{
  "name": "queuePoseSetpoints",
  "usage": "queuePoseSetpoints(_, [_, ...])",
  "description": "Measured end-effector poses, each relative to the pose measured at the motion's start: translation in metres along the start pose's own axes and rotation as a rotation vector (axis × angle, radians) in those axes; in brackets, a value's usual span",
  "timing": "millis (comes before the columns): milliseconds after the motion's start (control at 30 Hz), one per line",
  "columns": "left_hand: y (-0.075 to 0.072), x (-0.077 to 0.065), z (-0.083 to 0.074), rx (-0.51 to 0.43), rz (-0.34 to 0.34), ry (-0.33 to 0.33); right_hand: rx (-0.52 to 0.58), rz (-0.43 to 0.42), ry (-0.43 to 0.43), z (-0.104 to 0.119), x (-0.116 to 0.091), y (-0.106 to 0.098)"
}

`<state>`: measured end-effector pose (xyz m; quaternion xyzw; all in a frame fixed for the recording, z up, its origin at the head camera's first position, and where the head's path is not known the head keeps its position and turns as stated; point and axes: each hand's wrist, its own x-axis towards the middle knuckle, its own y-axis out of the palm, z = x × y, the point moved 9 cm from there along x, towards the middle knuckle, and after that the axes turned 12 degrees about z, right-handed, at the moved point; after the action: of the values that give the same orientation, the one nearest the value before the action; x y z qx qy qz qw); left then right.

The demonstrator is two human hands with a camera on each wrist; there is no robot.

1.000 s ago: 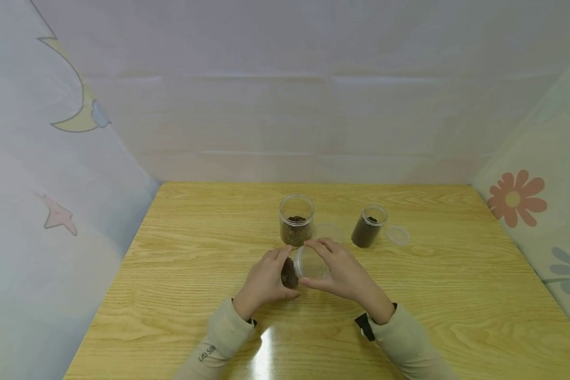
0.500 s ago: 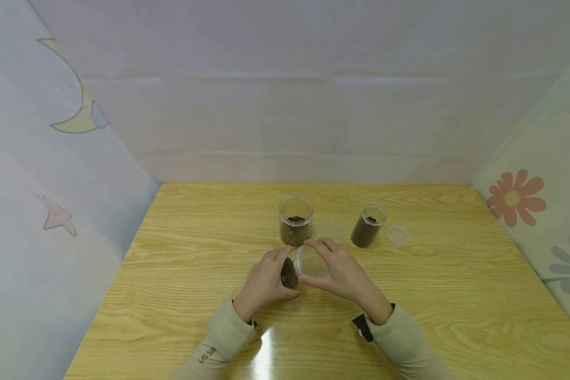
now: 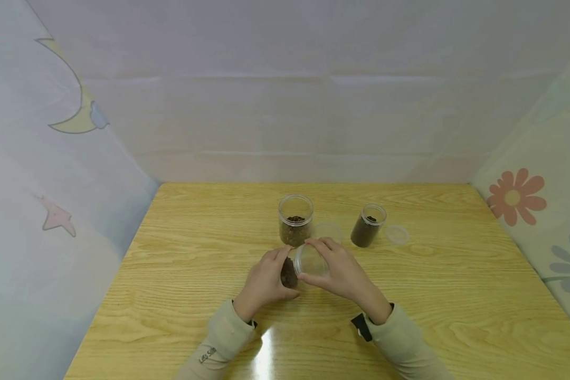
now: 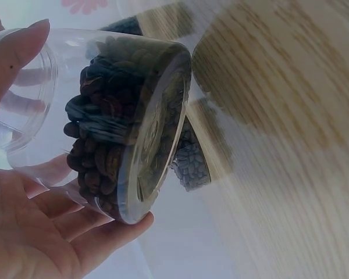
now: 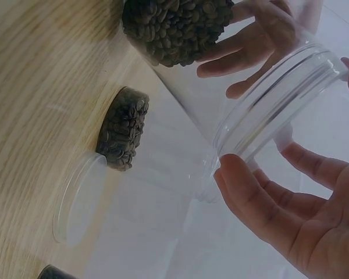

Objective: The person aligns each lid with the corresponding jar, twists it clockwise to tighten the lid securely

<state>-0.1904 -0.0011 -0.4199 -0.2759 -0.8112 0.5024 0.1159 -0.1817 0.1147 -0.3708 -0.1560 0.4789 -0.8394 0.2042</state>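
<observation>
A clear jar (image 4: 104,133) with dark coffee beans heaped at its base is held tilted, bottom toward the left and mouth end toward the right. My left hand (image 3: 265,277) grips its body, with fingers spread along the clear wall in the left wrist view. At the mouth end, the thumb and fingers of my right hand (image 3: 344,272) hold a clear round lid (image 3: 313,264) by its edge. Lid and threaded rim overlap closely; whether the lid is fully seated I cannot tell. The left palm hides part of the beans in the head view.
Behind the hands stands a wide lidless jar (image 3: 296,232) of dark beans, a clear lid (image 3: 328,232) beside it. Farther right are a narrower lidless jar (image 3: 366,232) with dark contents and a small lid (image 3: 398,235). All rest on a wooden table (image 3: 195,253).
</observation>
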Motion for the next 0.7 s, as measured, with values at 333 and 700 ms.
queuePoseSetpoints(333, [0.0002,0.0002,-0.0017,0.006,-0.009,0.018,-0.006,-0.002,0.003,0.0007,0.0006,0.0003])
queuePoseSetpoints(700, [0.0002,-0.0016,0.0003,-0.012,-0.008,0.026,-0.052,0.0,-0.013,0.0067,0.0038,0.0013])
